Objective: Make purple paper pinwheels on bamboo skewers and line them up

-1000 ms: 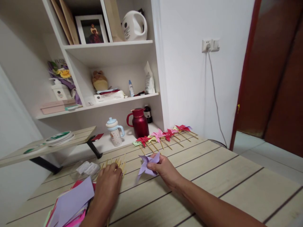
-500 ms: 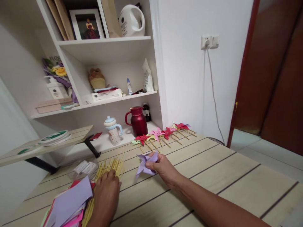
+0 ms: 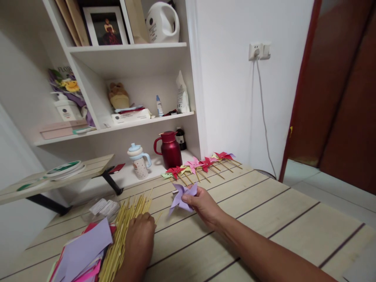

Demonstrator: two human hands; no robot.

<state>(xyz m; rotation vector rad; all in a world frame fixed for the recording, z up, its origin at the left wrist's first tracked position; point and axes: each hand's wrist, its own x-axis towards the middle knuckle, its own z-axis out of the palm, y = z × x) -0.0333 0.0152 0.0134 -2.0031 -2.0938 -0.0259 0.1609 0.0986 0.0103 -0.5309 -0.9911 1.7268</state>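
Note:
My right hand [image 3: 202, 205] pinches a purple paper pinwheel [image 3: 179, 200] above the table, thumb on its front; no stick shows on it. At the right edge of the pile of thin wooden sticks [image 3: 117, 239], my left hand [image 3: 140, 239] has its fingers curled. One thin stick [image 3: 159, 217] pokes out past these fingertips, and the grip itself is hidden behind the back of the hand. Left of the sticks lies a stack of coloured paper sheets [image 3: 84, 252], a purple one on top.
Several finished pinwheels on sticks [image 3: 207, 164] lie in a row at the table's far edge. A clear box with white packets [image 3: 102, 207] stands behind the paper. A raised wooden shelf [image 3: 96, 162], a blue-lidded cup [image 3: 139, 162] and a red jug [image 3: 170, 150] are further back.
My left hand has moved a little right, off the middle of the stick pile, and a stick now shows beyond its fingers. My right hand still holds the purple pinwheel, tilted slightly differently.

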